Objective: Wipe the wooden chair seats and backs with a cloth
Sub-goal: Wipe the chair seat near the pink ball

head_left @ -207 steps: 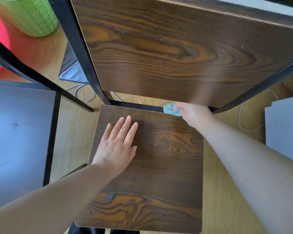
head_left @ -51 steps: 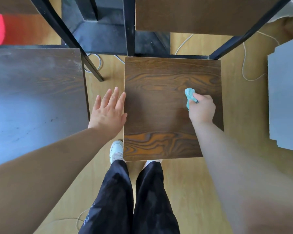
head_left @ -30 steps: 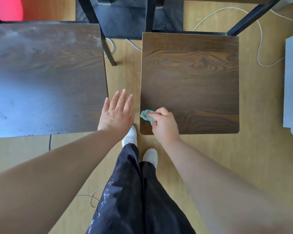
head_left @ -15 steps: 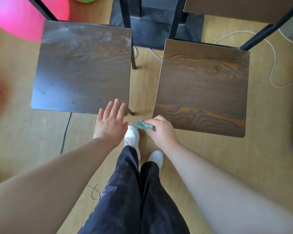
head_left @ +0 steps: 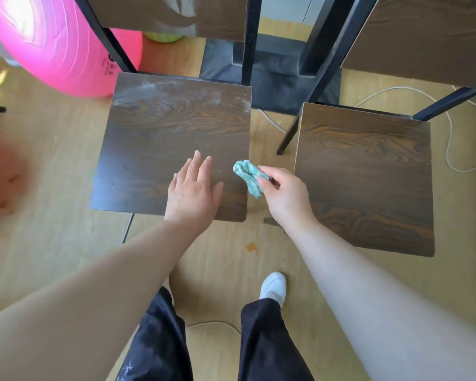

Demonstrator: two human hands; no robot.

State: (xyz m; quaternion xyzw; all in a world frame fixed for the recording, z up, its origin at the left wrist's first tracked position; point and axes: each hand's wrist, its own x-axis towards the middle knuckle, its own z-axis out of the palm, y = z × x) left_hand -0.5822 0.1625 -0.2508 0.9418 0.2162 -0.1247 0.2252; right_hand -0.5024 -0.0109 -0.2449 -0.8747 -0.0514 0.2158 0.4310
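1. Teal cloth, bunched into a wad, is pinched between the thumb and fingertips of the right hand. It hangs at the right edge of the left seat, beside the gap between the two chairs. Whether it touches the wood I cannot tell.
2. The left hand is flat, palm down, with fingers straight and close together, and holds nothing. It sits over the near right part of the left seat; resting or hovering is hard to call.
3. Look at that left seat: a whitish band of dust runs along its far edge, and pale specks scatter in toward the middle. By my read it has not been wiped.
4. Above it, the left back carries a pale smear too, so that panel also looks like work left.
5. The right seat is dark and glossy with the grain showing and no dust in sight, and it looks done. The right back is only partly in frame, and what shows looks clean.
6. My call is roughly halfway: one chair appears finished, and the cloth is poised at the edge of the dusty one.
7. Further out, a pink ball sits behind the left chair. A white cable loops on the wood floor by the right chair, and one white shoe shows below.
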